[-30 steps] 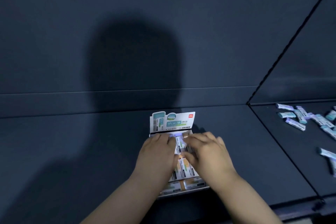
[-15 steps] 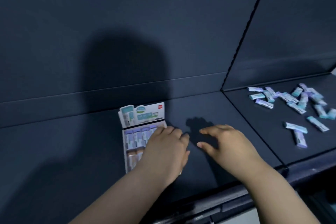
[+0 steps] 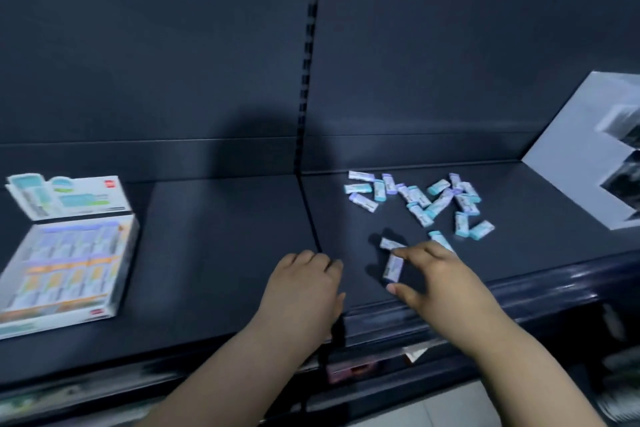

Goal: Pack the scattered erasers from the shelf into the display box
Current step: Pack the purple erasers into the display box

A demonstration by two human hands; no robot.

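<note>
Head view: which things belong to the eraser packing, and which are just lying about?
Job: display box, scattered erasers, the eraser by the right hand, left hand on the shelf.
Lying about: glossy grey panel at far right, blurred items under the shelf.

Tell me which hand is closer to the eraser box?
Left. The left hand is right of the display box; the right hand is farther right, at a loose eraser.
</note>
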